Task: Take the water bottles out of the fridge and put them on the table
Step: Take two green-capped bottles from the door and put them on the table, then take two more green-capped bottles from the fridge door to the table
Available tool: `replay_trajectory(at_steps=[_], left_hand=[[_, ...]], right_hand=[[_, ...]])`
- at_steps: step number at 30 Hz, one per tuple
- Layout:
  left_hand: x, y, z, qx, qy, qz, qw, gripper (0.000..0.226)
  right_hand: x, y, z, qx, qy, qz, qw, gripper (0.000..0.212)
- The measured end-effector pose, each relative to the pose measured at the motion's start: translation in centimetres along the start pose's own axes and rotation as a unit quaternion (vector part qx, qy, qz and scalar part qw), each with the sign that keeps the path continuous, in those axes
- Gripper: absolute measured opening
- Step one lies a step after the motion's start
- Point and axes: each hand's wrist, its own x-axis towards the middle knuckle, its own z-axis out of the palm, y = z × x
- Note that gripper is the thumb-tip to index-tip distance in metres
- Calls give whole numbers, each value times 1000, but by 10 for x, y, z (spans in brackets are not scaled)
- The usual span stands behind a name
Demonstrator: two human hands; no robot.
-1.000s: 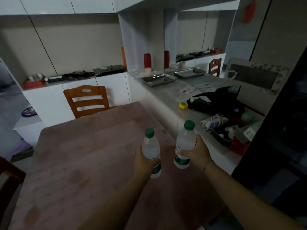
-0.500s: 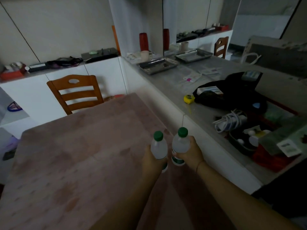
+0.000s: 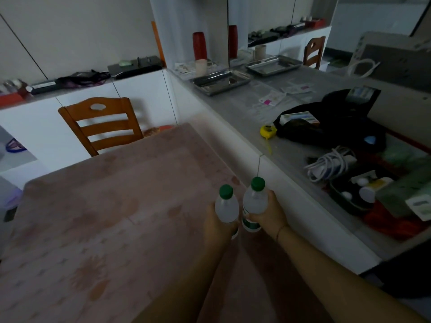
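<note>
DESK: What do I see at lower centre of the frame?

OPERATOR: From my remote feed, two hands over the pinkish table [image 3: 98,229]; the left hand [image 3: 218,226] is clamped round one water bottle [image 3: 225,207], the right hand [image 3: 270,214] is wrapped round the second bottle [image 3: 253,203]; both stand upright, green caps up, almost touching each other, near the table's right edge beside the white counter [image 3: 233,117].

DESK: Why held so?

OPERATOR: I judge they are gripped low on the body and kept vertical so the bases meet the tabletop flat; carrying a pair saves a trip.

DESK: What can't you make out?

OPERATOR: The bottle bases sit behind the fingers, so I cannot tell whether they rest on the table or hang just above it; the fridge is out of frame; the label print is too dim to read; the forearms are cut off at the bottom edge.
</note>
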Motion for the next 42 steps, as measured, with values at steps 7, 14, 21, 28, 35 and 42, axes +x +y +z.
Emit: replay_trajectory(at_steps=[7,14,21,28,35,42], left_hand=[[0,8,-4,52,-35,23,998,23],[-28,1,-11,-16,-22,12,1000,91],[-81,2,-21,-8,7,-58,998,121],[-135,13,-28,0,-60,50,997,73],[-170,32,-28,-13,-130,162,978,70],[-219,28,-44,-29,-237,203,950,93]], right_hand=[[1,1,-1,33,-25,18,999,74],[-30,11,-15,101,-20,28,994,106],[-80,30,-44,70,33,6,997,108],[-139,34,-62,58,71,-30,995,102],[-205,20,-89,66,175,-55,981,94],[-301,12,-84,87,284,-27,954,92]])
